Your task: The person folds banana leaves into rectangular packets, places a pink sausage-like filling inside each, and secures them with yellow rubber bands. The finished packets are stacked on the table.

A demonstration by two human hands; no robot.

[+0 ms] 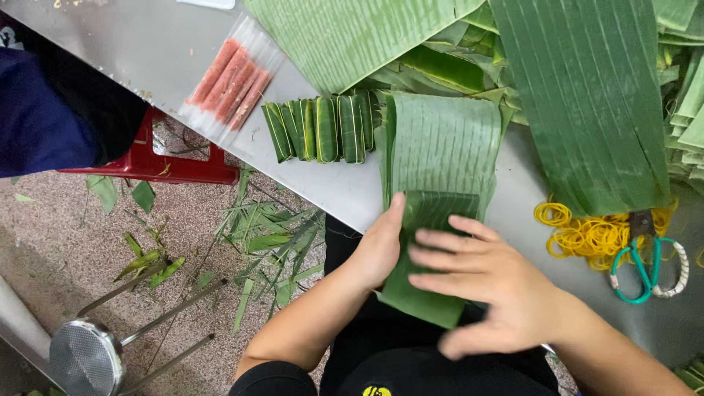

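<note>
A folded piece of banana leaf (418,275) lies at the near edge of the steel table (345,187). My left hand (380,246) grips its left side with the thumb up along the edge. My right hand (491,282) lies flat over it, fingers spread and pointing left, slightly blurred. Just behind is a stack of cut leaf rectangles (444,143). A row of several small leaf-wrapped parcels (323,128) tied with bands stands to the left of the stack.
A clear plastic sheet with pink sausage-like sticks (226,77) lies at the table's left. Yellow rubber bands (587,235) and green-handled scissors (642,268) sit at right under long leaves (587,95). Below are leaf scraps, a red stool (158,161), a metal stool (88,356).
</note>
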